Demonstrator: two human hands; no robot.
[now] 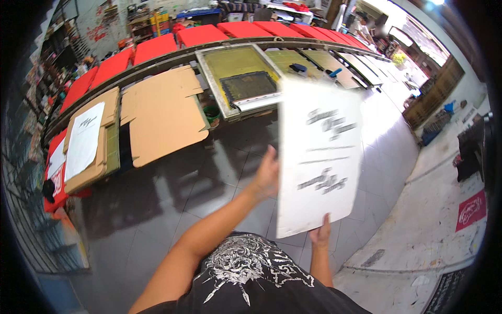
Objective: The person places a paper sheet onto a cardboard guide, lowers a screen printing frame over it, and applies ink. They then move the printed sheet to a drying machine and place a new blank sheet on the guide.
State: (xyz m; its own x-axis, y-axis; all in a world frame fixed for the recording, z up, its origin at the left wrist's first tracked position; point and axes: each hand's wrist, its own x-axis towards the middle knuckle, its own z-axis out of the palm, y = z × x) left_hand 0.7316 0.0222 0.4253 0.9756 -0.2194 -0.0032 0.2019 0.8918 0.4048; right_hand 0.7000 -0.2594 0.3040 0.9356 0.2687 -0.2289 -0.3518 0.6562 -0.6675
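Observation:
A large white printed sheet, stiff and flat like a board, stands tilted in front of me. Black lettering and two thin lines show on its face. My left hand is closed at its left edge, thumb up, with the other fingers partly hidden. At the lower right edge, my right hand grips the sheet, its thumb along the border and its fingers behind. The sheet's upper end is blurred and covers part of the workbench beyond.
A long bench carries a framed printing screen, a brown cardboard sheet and a white printed paper. Red panels line its far side. A blue-handled tool lies farther right. Another person is in the far background.

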